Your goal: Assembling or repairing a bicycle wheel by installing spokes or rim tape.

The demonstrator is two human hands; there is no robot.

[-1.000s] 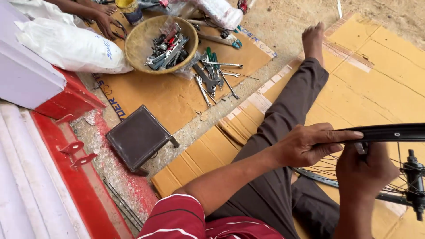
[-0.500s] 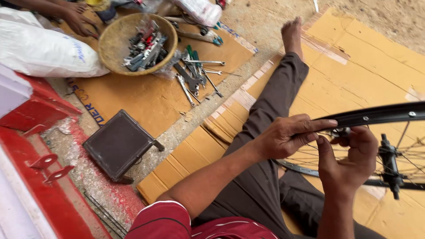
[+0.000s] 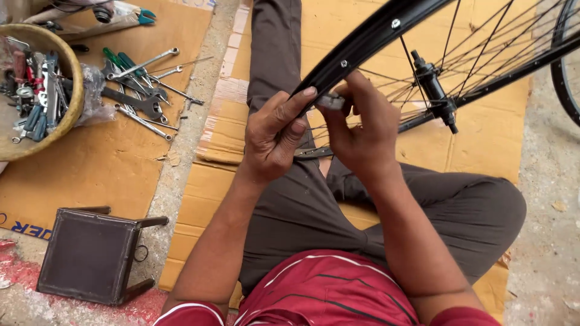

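The person sits on flattened cardboard [image 3: 483, 139] laid on the floor, one leg stretched straight ahead and the other folded to the right. A black wheel [image 3: 386, 27] rests tilted over the lap, its rim running from the hands up toward the far right corner of the cardboard, spokes fanning to the hub [image 3: 432, 90] just right of the hands.

The left hand [image 3: 275, 139] grips the rim's near stretch, fingers curled beneath and the thumb laid along the rim's outer face. The right hand [image 3: 362, 130] is just beside it, nearly touching, fingers pinched narrow around a small grey piece [image 3: 330, 101] held against the inner side of the rim. What that piece is cannot be told.

On a second sheet of cardboard to the left lie loose wrenches [image 3: 142, 99] and green-handled screwdrivers [image 3: 121, 60], spread near its far edge. A round basket [image 3: 60, 90] full of small tools sits at the left edge of that sheet, partly cut off by the frame. Near the bottom left, on the rough floor, a small dark stool [image 3: 90, 253] lies on its side, well apart from the hands. The rim of another wheel [image 3: 565, 72] shows at the far right.
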